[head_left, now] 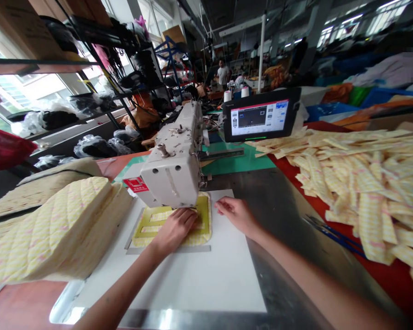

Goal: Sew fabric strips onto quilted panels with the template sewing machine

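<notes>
The left hand (175, 230) lies flat and open on a quilted yellow fabric piece (201, 239), holding nothing in its grip, with its fingers reaching in under the head of an industrial sewing machine (172, 167). A yellow-green stitching template (203, 215) with long rectangular slots sits on the fabric, and the machine head hides its far part. The right hand (234, 215) is loosely open and empty, its fingertips (217, 205) just beside the template on a white board (192, 279) that covers part of the metal desk (289, 215).

A thick stack of matching quilted panels (44, 229) rises along the left edge of the desk, close to the board and well above it. Toward the right edge, a heap of cut quilted strips (358, 183) spreads over a red surface (392, 275), with thin blue rods (333, 233) lying at its near side. A lit control screen (259, 117) stands at the far edge behind the machine, beside two thread cones (234, 93). Beyond the desk's far left corner, a black metal shelf rack (124, 68) holds bagged goods, and a co-worker (222, 73) stands far off.
</notes>
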